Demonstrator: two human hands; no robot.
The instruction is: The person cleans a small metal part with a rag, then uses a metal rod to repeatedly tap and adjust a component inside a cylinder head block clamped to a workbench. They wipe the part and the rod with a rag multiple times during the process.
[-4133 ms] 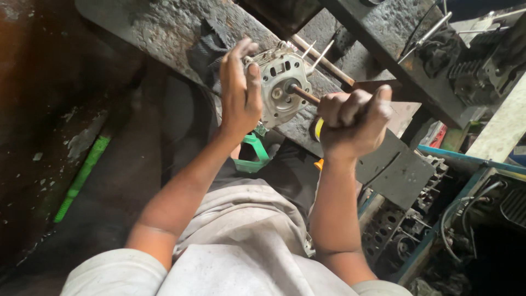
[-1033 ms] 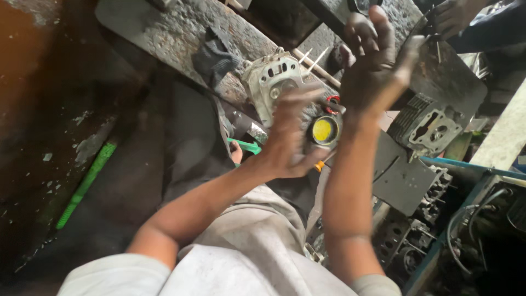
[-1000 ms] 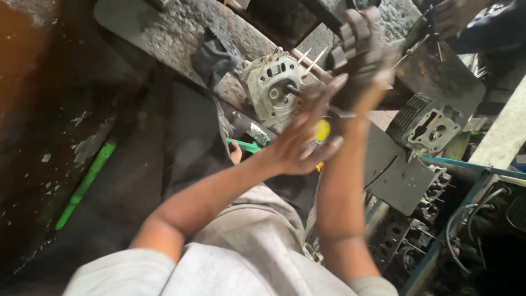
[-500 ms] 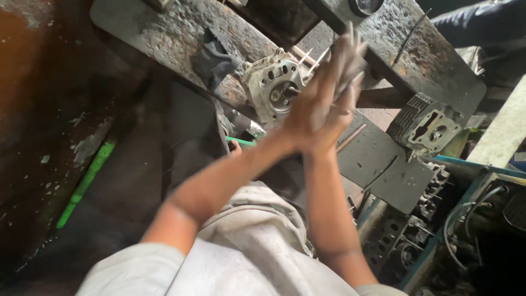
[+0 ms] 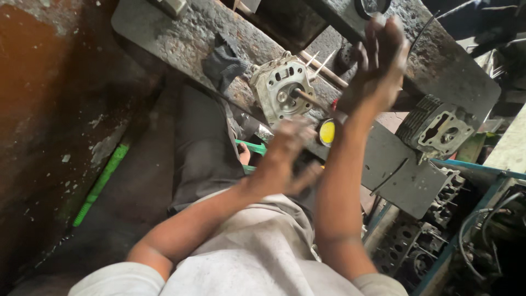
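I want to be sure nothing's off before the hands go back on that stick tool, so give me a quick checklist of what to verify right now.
1. Cylinder head seated on the metal bench: ok, it rests there, though nothing visibly clamps it.
2. Stick tool engaged in the head: ok, one end sits in a port; yellow end cap faces the camera.
3. Left hand free: ok, open and empty, blurred, just below the yellow cap.
4. Right hand free: ok, open, raised above the tool, holding nothing.
5. Dark rag clear of the head: ok, beside it, apart.
6. Tool seated squarely: cannot tell.
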